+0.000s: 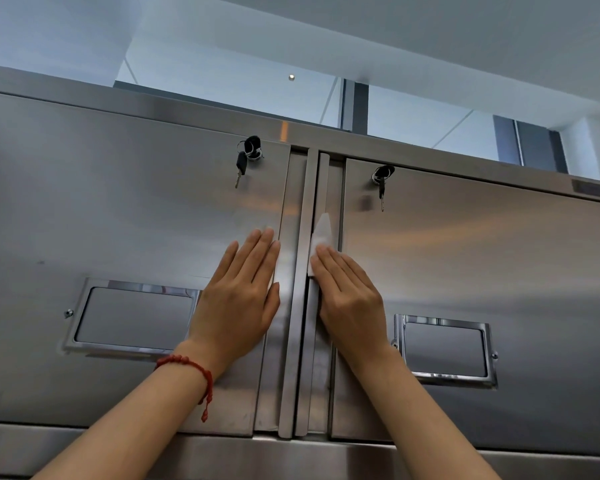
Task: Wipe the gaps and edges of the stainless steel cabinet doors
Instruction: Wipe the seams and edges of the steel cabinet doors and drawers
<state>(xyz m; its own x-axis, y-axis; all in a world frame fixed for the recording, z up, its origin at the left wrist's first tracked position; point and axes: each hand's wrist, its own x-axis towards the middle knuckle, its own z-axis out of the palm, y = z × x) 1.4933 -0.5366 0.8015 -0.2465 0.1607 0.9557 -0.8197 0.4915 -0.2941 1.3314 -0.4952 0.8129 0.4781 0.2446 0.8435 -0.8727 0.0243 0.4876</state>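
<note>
Right hand [349, 292]: fingers straight and together, no closed grip, pressing a white wipe [321, 233] flat against the vertical edge of the right cabinet door [482, 254]. The wipe is folded narrow; its long axis runs up the gap, its pointed end upward, clear of the fingertips, its lower part hidden under the fingers.

Left hand [238, 299]: open, palm flat on the left cabinet door [101, 209] beside that door's inner edge, holding nothing. A red bead bracelet [191, 367] sits on the wrist.

Between the doors stands a narrow centre post [300, 306], a vertical recess on each side. The recess above the wipe is unobstructed up to the top rail [430, 154]; below the hand it continues to the bottom rail [291, 452].

Each door carries a lock with keys hanging, left keys [245, 161] and right keys [381, 185], both near the inner edges, well above the hands. A recessed handle [132, 315] sits beside the left wrist; another handle [445, 349] beside the right wrist.
</note>
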